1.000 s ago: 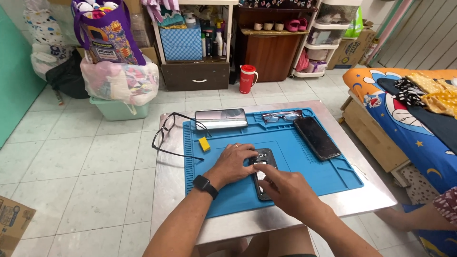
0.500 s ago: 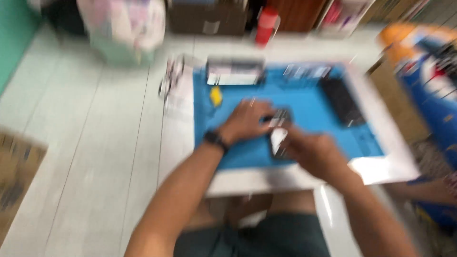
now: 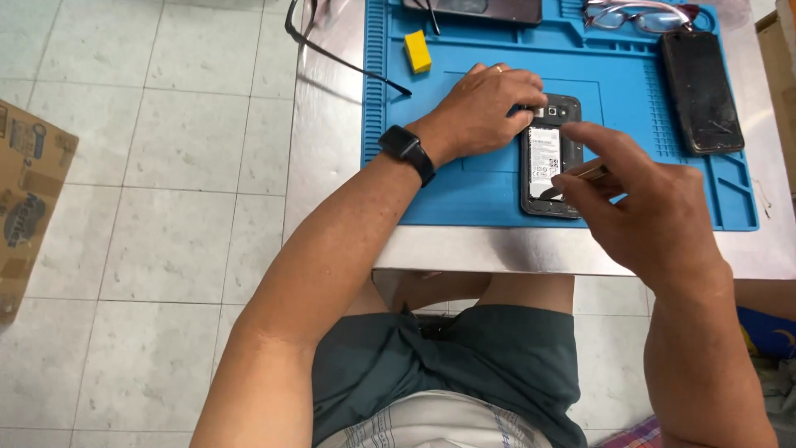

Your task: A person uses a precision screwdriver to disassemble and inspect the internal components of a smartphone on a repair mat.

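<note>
A small metal-topped table (image 3: 497, 249) stands on a floor of pale, speckled square tiles (image 3: 166, 166), and a blue rubbery work mat (image 3: 464, 191) with moulded ridges and shallow trays covers most of its top. At the left edge of the scene a brown cardboard box (image 3: 25, 191) lies on the tiles.

The left hand (image 3: 485, 108), with a dark watch (image 3: 406, 151) at the wrist and a ring on one finger, rests palm down on the mat, its fingers curled loosely over the far end of an opened phone (image 3: 549, 158) and pressing it flat. The phone lies near the middle of the mat with its back cover off, a dark frame around a pale, labelled battery. The right hand (image 3: 647, 216) is narrowly pinched around a thin, light-coloured tool (image 3: 580, 176), whose tip meets the near right edge of the battery.

Far left on the mat sits a small yellow block (image 3: 418, 51). A second dark phone (image 3: 701, 90) lies flat at the far right, well apart from the hands. Red-rimmed glasses (image 3: 638, 15) lie at the far edge, and a black cable (image 3: 332, 54) curves over the bare metal to the left.
</note>
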